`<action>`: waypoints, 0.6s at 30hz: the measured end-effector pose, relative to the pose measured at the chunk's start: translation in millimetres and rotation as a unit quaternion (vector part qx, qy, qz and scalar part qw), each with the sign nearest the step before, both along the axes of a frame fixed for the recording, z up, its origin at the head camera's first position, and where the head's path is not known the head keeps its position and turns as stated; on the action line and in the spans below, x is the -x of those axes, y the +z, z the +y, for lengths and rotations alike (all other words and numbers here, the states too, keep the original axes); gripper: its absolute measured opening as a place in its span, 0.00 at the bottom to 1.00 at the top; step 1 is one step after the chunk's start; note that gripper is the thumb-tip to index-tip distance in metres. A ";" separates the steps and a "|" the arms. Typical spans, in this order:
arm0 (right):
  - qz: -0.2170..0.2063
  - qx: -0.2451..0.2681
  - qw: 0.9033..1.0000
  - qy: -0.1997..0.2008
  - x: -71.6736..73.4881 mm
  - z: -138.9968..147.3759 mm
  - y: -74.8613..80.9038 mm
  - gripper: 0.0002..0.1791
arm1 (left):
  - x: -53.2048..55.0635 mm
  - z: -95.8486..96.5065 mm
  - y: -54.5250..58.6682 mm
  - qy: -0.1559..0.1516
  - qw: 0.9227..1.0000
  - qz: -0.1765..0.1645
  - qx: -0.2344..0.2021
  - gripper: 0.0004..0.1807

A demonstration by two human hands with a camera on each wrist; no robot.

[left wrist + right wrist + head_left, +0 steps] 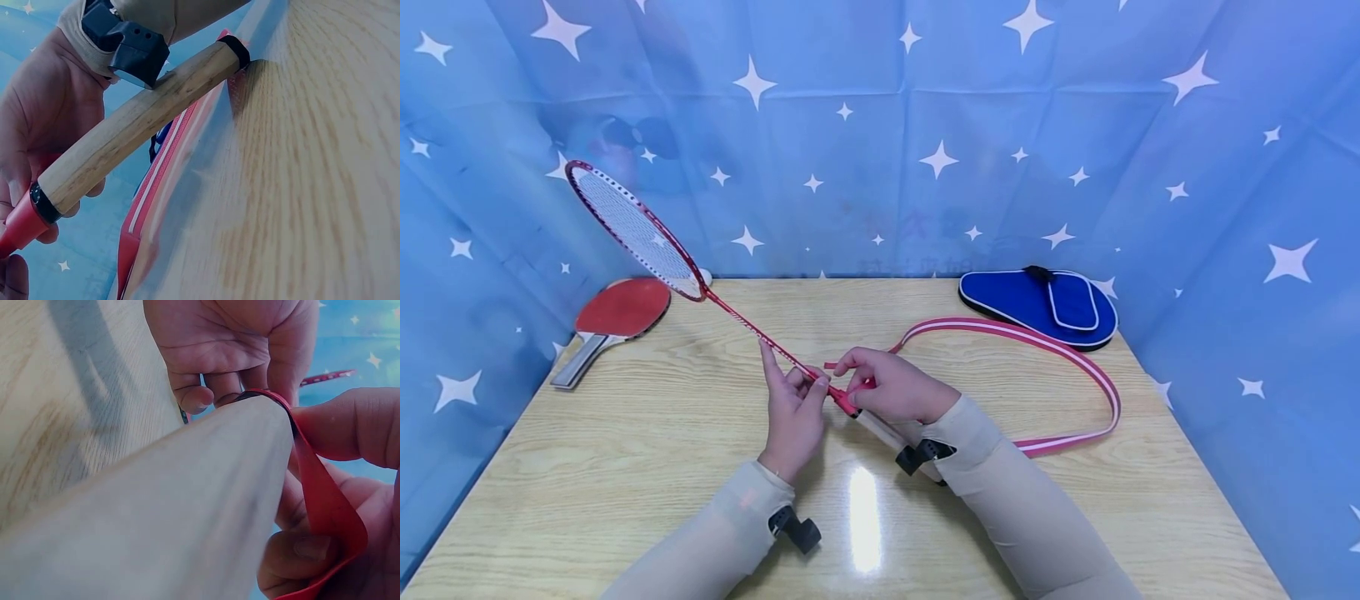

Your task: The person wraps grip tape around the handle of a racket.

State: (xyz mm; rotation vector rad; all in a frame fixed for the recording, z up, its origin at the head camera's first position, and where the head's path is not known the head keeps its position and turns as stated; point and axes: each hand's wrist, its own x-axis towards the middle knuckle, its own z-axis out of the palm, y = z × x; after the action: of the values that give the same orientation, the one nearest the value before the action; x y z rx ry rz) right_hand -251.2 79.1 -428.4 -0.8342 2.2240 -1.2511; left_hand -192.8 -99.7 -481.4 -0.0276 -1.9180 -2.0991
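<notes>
A red badminton racket (741, 321) slants across the table, its strung head raised to the far left. My left hand (793, 421) pinches its shaft just above the handle, with the forefinger stretched along it. The handle (144, 119) is bare wood with a black band at each end. At the handle's upper end, my right hand (902, 387) holds red grip tape (331, 512) between thumb and fingers. The tape lies against the red cone there and bends back over the right fingers. Its long white-striped length loops over the table to the right.
A red table tennis bat (625, 307) lies at the table's left edge, with a small white round object (705, 276) behind the racket head. At the back right lies a blue bat case (1015, 300). A star-patterned blue curtain (880, 167) surrounds the wooden table (625, 467).
</notes>
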 end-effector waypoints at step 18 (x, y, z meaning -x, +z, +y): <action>-0.006 0.006 1.000 0.001 -4.4 -2.1 3.7 0.19 | -0.8 -0.9 3.5 -0.009 0.999 -0.032 0.007 0.66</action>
State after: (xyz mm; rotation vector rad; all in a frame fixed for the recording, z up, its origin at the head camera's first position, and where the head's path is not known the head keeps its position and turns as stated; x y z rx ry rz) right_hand -246.8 77.0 -424.7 -0.8308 2.2067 -1.2675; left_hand -192.0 -100.6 -477.9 0.0205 -1.9752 -2.1223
